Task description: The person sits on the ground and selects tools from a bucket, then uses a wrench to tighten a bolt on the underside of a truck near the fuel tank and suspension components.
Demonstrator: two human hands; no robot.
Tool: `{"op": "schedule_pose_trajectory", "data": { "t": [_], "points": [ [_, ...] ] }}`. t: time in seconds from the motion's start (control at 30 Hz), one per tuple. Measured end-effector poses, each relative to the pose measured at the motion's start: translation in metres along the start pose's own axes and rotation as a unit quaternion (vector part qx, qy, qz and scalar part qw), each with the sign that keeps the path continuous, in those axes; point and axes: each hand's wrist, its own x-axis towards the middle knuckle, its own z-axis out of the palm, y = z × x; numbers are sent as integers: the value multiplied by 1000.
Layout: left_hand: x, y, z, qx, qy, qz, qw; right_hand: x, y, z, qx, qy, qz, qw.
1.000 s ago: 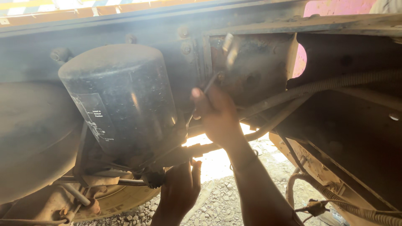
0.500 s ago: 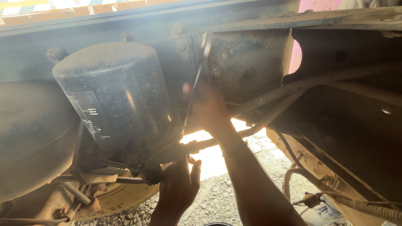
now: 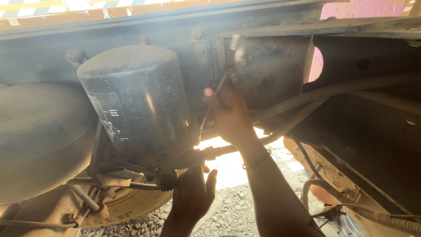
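Beneath a vehicle's grimy underside, a large rounded tank [image 3: 39,140] fills the far left, dusty and grey; just beside it hangs a dark upright canister [image 3: 140,105] with a pale label on its side, its contents hidden by the closed shell; thin hoses and a fitting [image 3: 164,180] cluster at its base, above the curve of a tyre [image 3: 127,206] and a gravel ground [image 3: 228,210] lit by sun; the left hand [image 3: 190,195] reaches up from below, fingers loosely curled and thumb raised, its fingertips at the dark bracket under the canister, though whether it grips anything there cannot be told; above it the right hand [image 3: 228,114] is closed round a slim metal tool [image 3: 219,85], most likely a spanner, whose upper end meets a bolt [image 3: 232,79] on the rusty frame plate [image 3: 267,70] just right of the canister; the two hands are well apart, one above the other, the right forearm running down toward the bottom edge with a thin band at the wrist; a corrugated cable [image 3: 342,90] crosses behind the wrist toward the upper right, and a second ribbed cable [image 3: 372,215] trails along the lower right under a dark chassis beam [image 3: 377,131]; haze softens the upper frame.
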Motion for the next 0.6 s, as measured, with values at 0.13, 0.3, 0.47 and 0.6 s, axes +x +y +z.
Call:
{"op": "schedule_pose_trajectory", "data": {
  "t": [0.13, 0.3, 0.47, 0.6],
  "points": [
    [2, 1, -3, -8, -21, -23, 999, 7, -4, 13, -47, -8, -34, 998],
    [-3, -1, 0, 4, -5, -9, 1000, 12, 4, 20, -146, 13, -90, 985],
    [-5, -6, 5, 16, -28, -20, 999, -22, 3, 8, -88, -7, -36, 995],
    [-4, -9, 7, -7, -29, -2, 1000, -74, -12, 4, -169, -9, -234, 958]
  ]
}}
